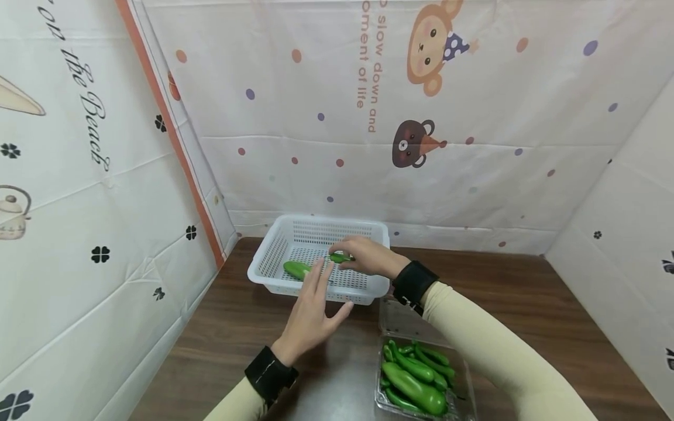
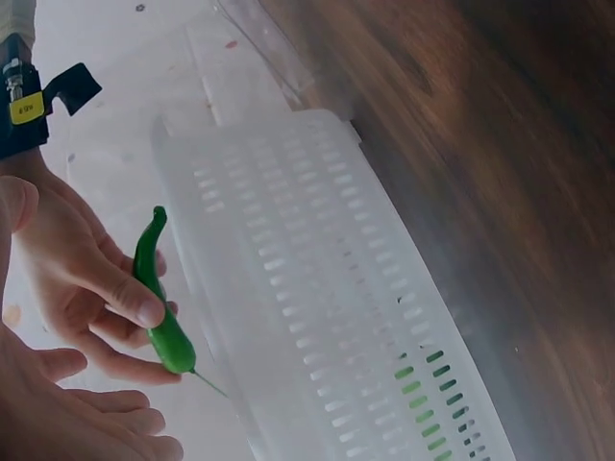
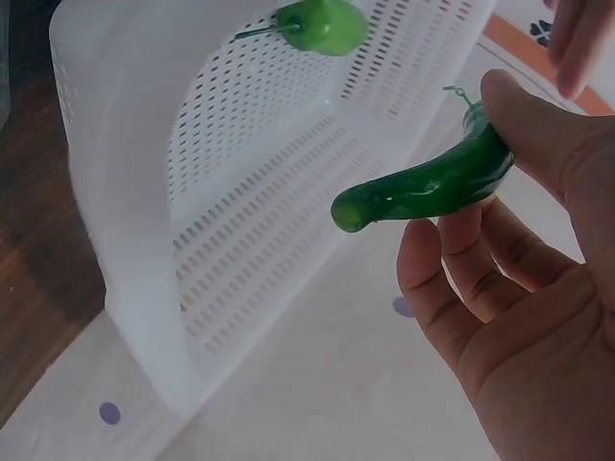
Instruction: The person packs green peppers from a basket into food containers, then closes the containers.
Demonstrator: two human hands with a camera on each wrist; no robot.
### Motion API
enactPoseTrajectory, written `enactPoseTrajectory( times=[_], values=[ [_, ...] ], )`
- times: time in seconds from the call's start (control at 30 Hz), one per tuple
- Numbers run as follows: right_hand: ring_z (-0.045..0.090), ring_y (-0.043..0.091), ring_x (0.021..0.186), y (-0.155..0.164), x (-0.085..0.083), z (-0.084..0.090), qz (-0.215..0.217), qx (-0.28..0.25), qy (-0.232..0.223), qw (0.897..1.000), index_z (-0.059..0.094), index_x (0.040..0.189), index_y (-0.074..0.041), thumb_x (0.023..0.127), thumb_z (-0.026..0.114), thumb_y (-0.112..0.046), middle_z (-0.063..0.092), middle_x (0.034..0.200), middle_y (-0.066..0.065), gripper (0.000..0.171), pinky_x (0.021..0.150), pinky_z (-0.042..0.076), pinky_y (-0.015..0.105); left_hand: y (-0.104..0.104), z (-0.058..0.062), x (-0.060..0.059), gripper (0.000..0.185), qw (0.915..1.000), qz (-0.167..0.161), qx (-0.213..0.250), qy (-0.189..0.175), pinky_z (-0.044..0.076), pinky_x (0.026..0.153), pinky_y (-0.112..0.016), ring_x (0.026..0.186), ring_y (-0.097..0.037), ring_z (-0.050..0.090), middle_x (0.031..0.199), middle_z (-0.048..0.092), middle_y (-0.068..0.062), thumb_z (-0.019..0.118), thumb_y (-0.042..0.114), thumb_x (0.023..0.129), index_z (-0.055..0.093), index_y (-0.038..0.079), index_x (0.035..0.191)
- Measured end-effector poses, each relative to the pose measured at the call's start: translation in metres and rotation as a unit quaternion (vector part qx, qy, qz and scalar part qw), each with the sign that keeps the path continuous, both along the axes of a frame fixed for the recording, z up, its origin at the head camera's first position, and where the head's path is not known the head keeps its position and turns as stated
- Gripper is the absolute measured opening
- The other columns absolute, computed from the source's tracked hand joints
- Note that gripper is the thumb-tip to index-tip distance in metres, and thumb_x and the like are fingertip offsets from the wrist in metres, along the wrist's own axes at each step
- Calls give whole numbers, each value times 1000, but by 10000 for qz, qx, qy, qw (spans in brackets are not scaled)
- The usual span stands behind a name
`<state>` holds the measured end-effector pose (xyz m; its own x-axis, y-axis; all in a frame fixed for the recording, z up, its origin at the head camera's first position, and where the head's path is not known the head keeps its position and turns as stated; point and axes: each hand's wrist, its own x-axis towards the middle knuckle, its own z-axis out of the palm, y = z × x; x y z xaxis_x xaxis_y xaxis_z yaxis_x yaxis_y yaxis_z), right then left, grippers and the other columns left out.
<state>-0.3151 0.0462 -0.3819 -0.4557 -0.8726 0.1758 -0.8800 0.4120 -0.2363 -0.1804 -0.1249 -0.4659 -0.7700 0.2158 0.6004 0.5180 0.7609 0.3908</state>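
My right hand (image 1: 363, 257) pinches a small green pepper (image 1: 340, 257) over the white perforated basket (image 1: 274, 260). The wrist views show the same pepper (image 3: 428, 182) (image 2: 159, 303) held between thumb and fingers (image 2: 135, 300). Another green pepper (image 1: 297, 269) (image 3: 322, 24) lies on the basket floor at the left. My left hand (image 1: 313, 310) hovers with straight fingers just in front of the basket's near rim and holds nothing.
A clear plastic clamshell (image 1: 463, 383) with several green peppers (image 1: 416, 377) sits on the dark wooden table (image 1: 526, 310) at the near right. Patterned white curtain walls (image 1: 105, 204) enclose the table on the left, back and right.
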Motion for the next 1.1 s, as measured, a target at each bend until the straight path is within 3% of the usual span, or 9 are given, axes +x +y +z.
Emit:
enactPoseTrajectory(
  times=[0.23, 0.6, 1.1],
  values=[
    [67, 19, 102, 14, 13, 2, 69, -208, 72, 9997, 68, 131, -8, 94, 77, -17, 71, 119, 6, 39, 84, 57, 32, 7, 0, 5, 90, 9998, -137, 53, -152, 24, 122, -56, 156, -31, 16, 170, 15, -16, 66, 49, 96, 24, 6, 163],
    [64, 13, 105, 40, 35, 0, -129, -382, 71, 9992, 68, 133, -14, 94, 77, -15, 68, 120, 0, 41, 86, 56, 30, 21, -3, 12, 92, 9981, -528, 190, 265, 32, 117, -60, 153, -39, 23, 168, 18, -19, 68, 47, 96, 23, 3, 162],
    [64, 12, 95, 66, 59, -6, -303, -432, 348, 9980, 68, 133, -11, 92, 78, -16, 68, 115, 2, 42, 79, 56, 28, 37, -9, 28, 92, 9950, -887, 403, 215, 31, 118, -57, 153, -40, 25, 169, 18, -18, 68, 45, 95, 21, 2, 162]
  ],
)
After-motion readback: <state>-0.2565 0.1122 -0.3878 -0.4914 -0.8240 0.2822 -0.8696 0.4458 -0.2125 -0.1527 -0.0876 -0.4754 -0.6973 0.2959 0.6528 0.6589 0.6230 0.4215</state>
